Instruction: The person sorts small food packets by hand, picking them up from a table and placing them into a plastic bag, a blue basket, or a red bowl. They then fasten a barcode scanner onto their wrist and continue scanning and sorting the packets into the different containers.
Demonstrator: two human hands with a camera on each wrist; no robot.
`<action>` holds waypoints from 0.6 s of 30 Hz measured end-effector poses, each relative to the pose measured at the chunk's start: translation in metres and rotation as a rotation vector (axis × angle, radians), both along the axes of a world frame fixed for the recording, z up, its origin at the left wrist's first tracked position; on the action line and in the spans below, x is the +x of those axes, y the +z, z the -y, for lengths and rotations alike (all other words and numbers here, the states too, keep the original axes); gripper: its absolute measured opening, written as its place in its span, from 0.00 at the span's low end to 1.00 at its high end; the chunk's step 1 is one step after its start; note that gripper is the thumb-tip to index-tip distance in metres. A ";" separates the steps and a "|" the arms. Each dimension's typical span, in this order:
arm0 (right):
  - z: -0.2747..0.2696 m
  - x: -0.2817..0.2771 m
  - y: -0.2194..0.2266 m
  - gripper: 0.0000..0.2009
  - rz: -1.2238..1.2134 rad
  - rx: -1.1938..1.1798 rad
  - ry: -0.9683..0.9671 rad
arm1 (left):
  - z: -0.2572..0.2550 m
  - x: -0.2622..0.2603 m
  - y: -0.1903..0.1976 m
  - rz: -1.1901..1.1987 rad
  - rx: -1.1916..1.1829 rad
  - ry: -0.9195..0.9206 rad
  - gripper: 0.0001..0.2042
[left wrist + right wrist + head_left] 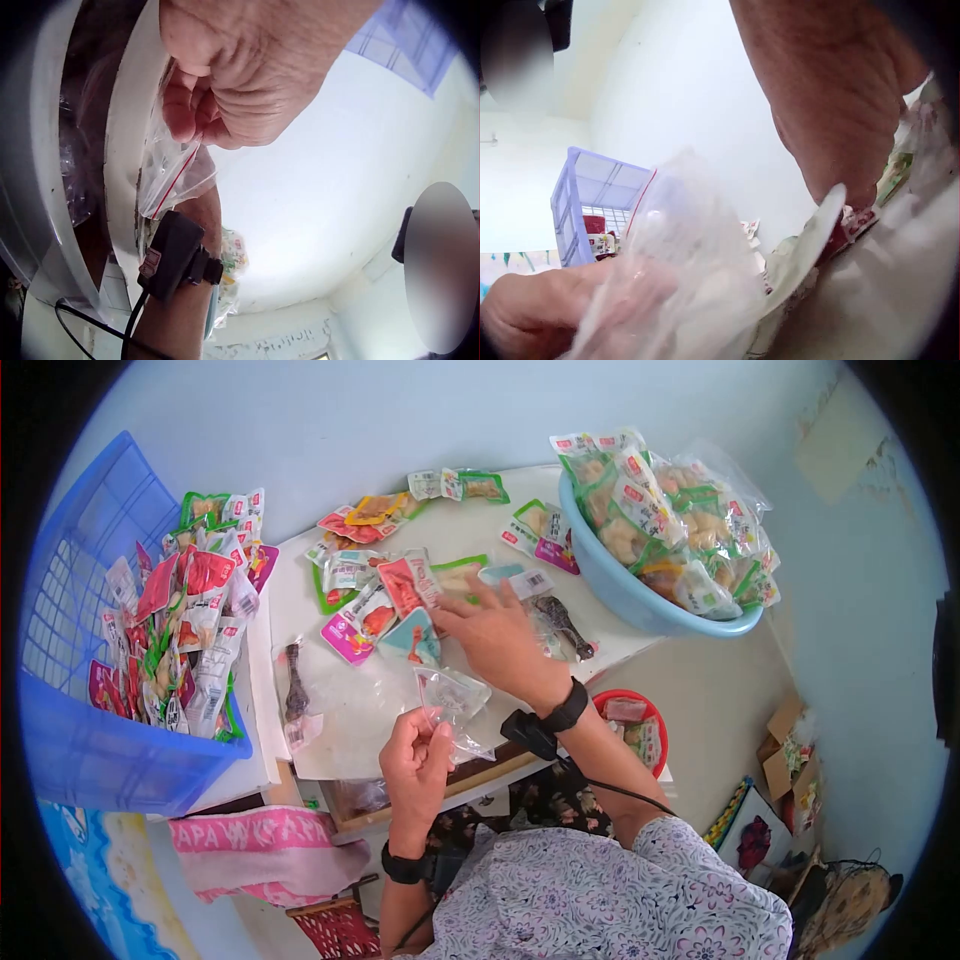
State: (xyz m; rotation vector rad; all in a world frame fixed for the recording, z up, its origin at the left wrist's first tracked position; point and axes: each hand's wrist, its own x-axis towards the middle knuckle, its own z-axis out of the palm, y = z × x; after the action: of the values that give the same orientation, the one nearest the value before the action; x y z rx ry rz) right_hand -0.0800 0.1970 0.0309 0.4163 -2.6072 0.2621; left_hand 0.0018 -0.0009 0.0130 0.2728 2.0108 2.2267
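Observation:
My left hand (415,758) pinches a clear zip bag (452,698) between thumb and fingers at the table's front edge. The bag's red seal line shows in the left wrist view, where the bag (174,178) hangs below the fingertips. My right hand (502,645) reaches over the pile of snack packets with fingers spread, fingertips at a red-and-white packet (408,585). Near its fingers lie a teal-and-white packet (412,640) and a purple-cornered packet (360,622). To its right is a dark drumstick in clear wrap (563,625).
A blue basket (150,765) full of packets stands at left, a light-blue basin (655,615) heaped with packets at back right. Another wrapped drumstick (296,685) lies at the table's left. Below the right forearm sits a red basin (660,730). A pink towel (265,850) hangs at front left.

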 end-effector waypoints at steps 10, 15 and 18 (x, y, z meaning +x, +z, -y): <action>-0.024 0.065 0.019 0.22 0.043 -0.177 0.100 | -0.002 0.001 -0.003 -0.038 -0.038 0.032 0.08; -0.059 0.085 0.007 0.20 0.030 -0.105 -0.044 | -0.001 0.000 -0.005 -0.084 -0.095 0.022 0.08; -0.074 0.080 0.001 0.20 -0.009 -0.164 -0.116 | 0.000 0.001 -0.006 -0.087 -0.095 0.021 0.08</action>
State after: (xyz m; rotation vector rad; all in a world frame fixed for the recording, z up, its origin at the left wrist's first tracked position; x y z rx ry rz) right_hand 0.0004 0.2706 0.0321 0.2080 -2.5659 0.4296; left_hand 0.0030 -0.0006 0.0066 0.3460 2.1661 2.1585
